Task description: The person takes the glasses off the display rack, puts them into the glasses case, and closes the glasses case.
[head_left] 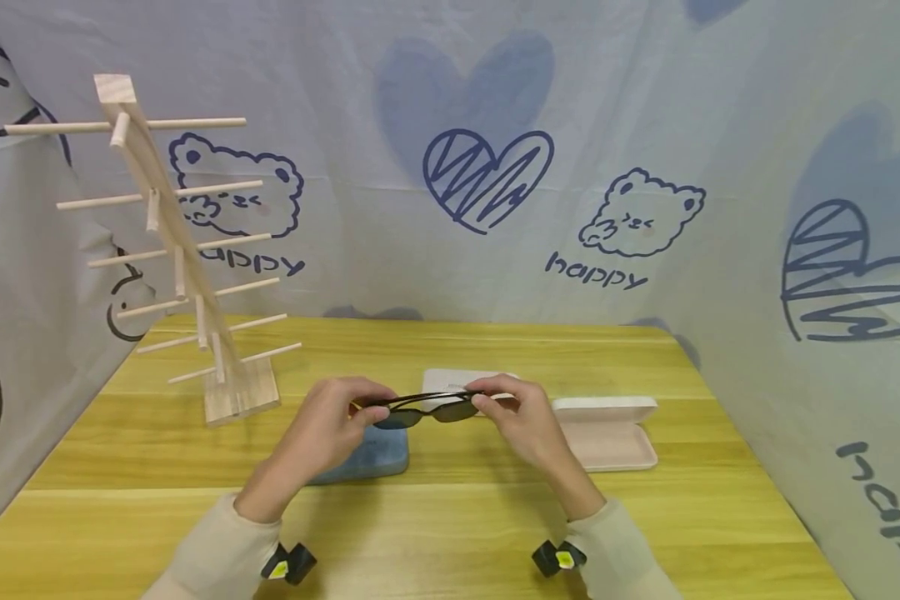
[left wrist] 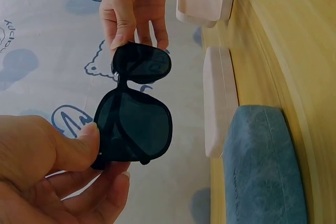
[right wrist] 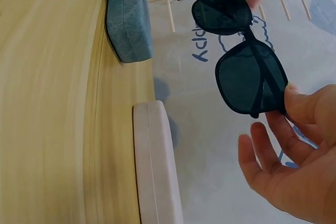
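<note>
A pair of black sunglasses [head_left: 456, 411] with dark lenses is held up over the table by both hands. My left hand [head_left: 330, 425] pinches one end of the frame between thumb and fingers. At the other end, my right hand [head_left: 521, 417] pinches the opposite corner the same way. Through the lenses [right wrist: 241, 77] in the right wrist view, the temple arms show lying across behind them. Below and beside the left hand lies a blue glasses case [head_left: 378, 458], closed. A pale closed case [head_left: 437, 380] sits behind the sunglasses, partly hidden by them and the right hand.
An opened pale pink case [head_left: 613, 450] lies right of the right hand. On the left stands a tall wooden rack [head_left: 167, 208] with several bare pegs. Printed cloth [head_left: 345, 92] hangs behind and beside the wooden table [head_left: 450, 533].
</note>
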`<control>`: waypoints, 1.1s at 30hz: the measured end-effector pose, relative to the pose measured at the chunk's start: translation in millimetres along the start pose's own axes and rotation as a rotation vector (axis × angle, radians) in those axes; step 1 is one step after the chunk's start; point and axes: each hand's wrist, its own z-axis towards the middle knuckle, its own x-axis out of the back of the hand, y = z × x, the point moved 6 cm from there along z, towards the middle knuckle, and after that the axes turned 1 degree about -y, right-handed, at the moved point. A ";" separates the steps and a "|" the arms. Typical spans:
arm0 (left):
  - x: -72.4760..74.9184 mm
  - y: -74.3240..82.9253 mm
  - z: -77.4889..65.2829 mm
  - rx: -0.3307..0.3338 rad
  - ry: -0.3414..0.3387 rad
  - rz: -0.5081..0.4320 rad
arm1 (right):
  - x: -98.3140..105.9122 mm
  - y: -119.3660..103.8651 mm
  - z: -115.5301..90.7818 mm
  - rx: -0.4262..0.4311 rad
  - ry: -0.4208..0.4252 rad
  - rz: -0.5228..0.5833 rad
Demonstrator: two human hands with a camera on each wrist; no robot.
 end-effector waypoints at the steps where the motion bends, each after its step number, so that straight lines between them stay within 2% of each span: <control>1: -1.1 0.4 0.2 0.002 -0.006 -0.004 | 0.9 1.0 -0.6 -0.002 0.001 -0.001; 7: -9.3 1.5 2.9 0.046 -0.041 -0.036 | 7.7 6.5 -4.4 -0.006 0.000 -0.002; 16: -30.7 1.8 11.3 0.082 -0.102 -0.086 | 26.1 16.3 -11.6 -0.055 0.015 -0.097; 26: -58.4 8.8 18.9 0.062 -0.123 -0.111 | 47.5 32.8 -21.5 -0.112 0.037 -0.136; 33: -78.2 16.2 25.8 0.055 -0.146 -0.142 | 66.8 41.6 -31.2 -0.144 0.049 -0.097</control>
